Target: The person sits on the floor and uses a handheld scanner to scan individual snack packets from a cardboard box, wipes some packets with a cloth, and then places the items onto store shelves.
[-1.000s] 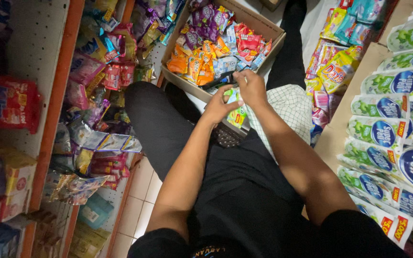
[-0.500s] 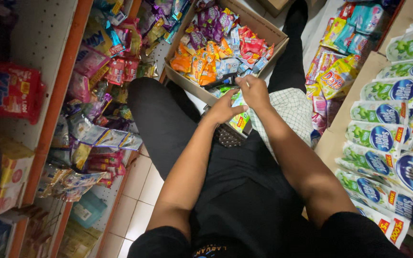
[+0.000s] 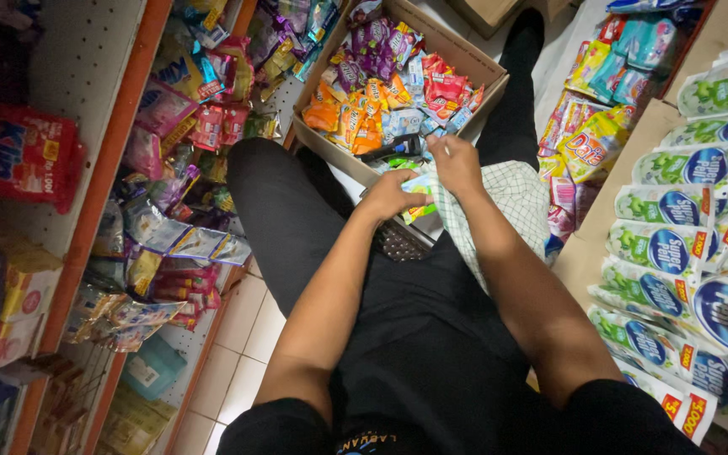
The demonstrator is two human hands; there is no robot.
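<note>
Green-blue sachet [image 3: 419,187], half hidden, pinched between left hand [image 3: 391,195] and right hand [image 3: 457,164].

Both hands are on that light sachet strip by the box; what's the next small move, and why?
Probably lift the sachet strip clear. The left hand and right hand pinch it low, at the rim of the cardboard box, right beside a dark handheld device.

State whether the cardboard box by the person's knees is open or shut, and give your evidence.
Open. The cardboard box has no lid or flaps over it, and its purple, orange, red and blue sachets show from above.
</note>
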